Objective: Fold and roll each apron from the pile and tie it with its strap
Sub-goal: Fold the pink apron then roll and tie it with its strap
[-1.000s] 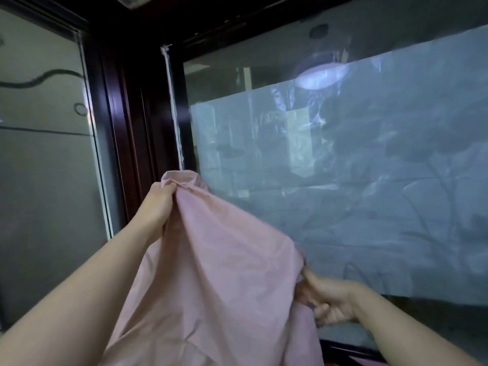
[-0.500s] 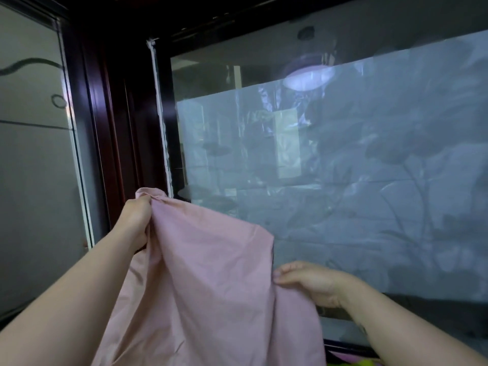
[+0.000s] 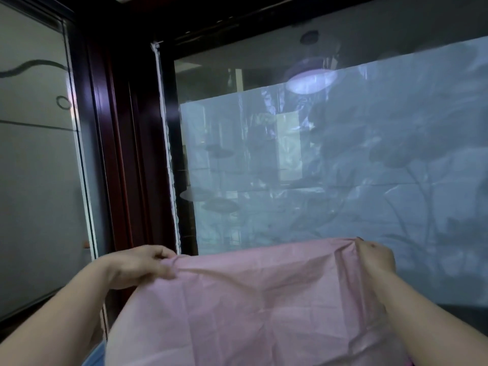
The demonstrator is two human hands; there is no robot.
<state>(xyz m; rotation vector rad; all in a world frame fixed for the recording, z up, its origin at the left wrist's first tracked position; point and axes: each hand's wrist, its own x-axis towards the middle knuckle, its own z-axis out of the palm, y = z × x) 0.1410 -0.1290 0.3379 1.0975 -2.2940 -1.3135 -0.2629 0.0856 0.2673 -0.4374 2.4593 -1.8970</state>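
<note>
I hold the pink apron (image 3: 250, 307) up in front of me, low in my view at 6 o'clock, its top edge stretched almost level between my 2 hands. My left hand (image 3: 137, 268), at about 8 o'clock, pinches one end of that edge between thumb and curled fingers, where the cloth bunches. My right hand (image 3: 376, 257), at about 4 o'clock, is closed round the other end, a tuck of cloth pleated under its fingers. I hold it wide and taut so the cloth hangs flat and the creases drop out. I judge this is the spreading step before the first fold, with nothing folded, rolled or tied yet. The lower part runs out of view at the bottom, and I cannot see its strap, the pile or any counter. Behind it, from 12 to 3 o'clock, is a window (image 3: 343, 167) covered with a pale wrinkled sheet, with a dark wooden frame (image 3: 124, 154) at 10 o'clock. Next I will want a flat place to lay it, both corners level so the edges meet.
</note>
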